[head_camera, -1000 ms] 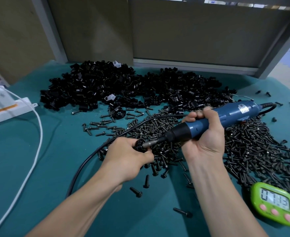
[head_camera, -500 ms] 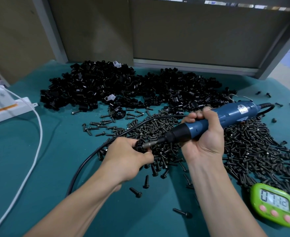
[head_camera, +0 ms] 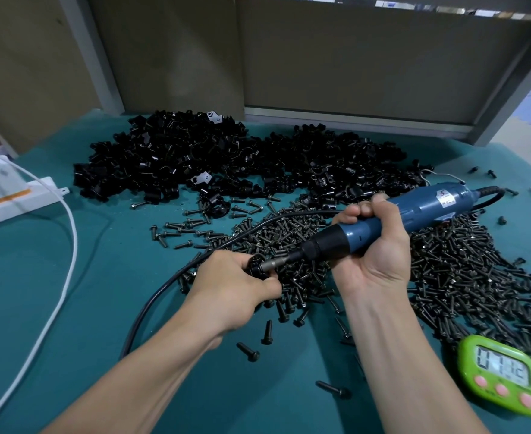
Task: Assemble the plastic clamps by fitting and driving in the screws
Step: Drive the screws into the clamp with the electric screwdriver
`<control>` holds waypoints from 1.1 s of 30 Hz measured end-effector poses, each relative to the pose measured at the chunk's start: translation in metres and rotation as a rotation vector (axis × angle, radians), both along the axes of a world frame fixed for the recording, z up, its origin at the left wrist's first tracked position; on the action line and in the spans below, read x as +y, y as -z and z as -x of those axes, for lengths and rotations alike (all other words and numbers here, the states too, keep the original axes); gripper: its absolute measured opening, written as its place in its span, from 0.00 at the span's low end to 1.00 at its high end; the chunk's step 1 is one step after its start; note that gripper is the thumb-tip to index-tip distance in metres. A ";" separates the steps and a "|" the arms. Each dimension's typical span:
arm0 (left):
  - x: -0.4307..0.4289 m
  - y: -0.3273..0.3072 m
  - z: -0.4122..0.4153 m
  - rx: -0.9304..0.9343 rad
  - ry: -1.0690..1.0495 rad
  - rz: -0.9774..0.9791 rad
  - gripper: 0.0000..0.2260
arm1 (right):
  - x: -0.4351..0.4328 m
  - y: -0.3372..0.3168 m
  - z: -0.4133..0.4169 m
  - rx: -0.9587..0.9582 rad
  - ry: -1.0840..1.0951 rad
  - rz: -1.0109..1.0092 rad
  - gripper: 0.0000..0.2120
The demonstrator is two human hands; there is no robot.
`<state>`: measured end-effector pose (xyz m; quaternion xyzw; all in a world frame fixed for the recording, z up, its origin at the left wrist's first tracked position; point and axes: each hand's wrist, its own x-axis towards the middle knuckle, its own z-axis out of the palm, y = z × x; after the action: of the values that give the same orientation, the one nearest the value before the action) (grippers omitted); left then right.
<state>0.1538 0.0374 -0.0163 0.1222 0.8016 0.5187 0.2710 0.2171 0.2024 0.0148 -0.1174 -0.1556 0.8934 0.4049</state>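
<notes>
Head view: left hand (head_camera: 229, 286) grips a black clamp (head_camera: 255, 267) just beside the right hand (head_camera: 375, 245), whose fingers wrap the blue electric screwdriver (head_camera: 414, 214), its bit meeting the clamp above the screw pile (head_camera: 446, 270).

Our right hand (head_camera: 375, 255) grips the blue electric screwdriver (head_camera: 430, 205) — its bit meets the black plastic clamp (head_camera: 255, 265). Our left hand (head_camera: 226, 288) holds it.

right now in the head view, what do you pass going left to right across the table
power strip → left hand gripping a clamp → right hand gripping the screwdriver → green timer
</notes>
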 end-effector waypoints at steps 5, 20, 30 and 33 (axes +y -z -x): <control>-0.001 0.000 0.001 -0.007 0.002 0.002 0.06 | 0.000 0.000 0.000 -0.009 0.006 0.009 0.06; 0.000 0.000 -0.001 0.002 -0.008 0.003 0.07 | 0.000 0.001 0.001 0.015 0.003 -0.026 0.08; -0.002 -0.009 -0.002 -0.061 0.107 0.021 0.09 | 0.007 0.000 -0.003 0.006 -0.023 -0.027 0.07; -0.003 -0.010 -0.004 -0.087 0.146 -0.012 0.09 | 0.010 0.000 -0.005 0.028 -0.042 -0.068 0.07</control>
<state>0.1578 0.0345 -0.0061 0.1591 0.7749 0.5072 0.3421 0.2223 0.2128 0.0145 -0.0877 -0.1824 0.8975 0.3917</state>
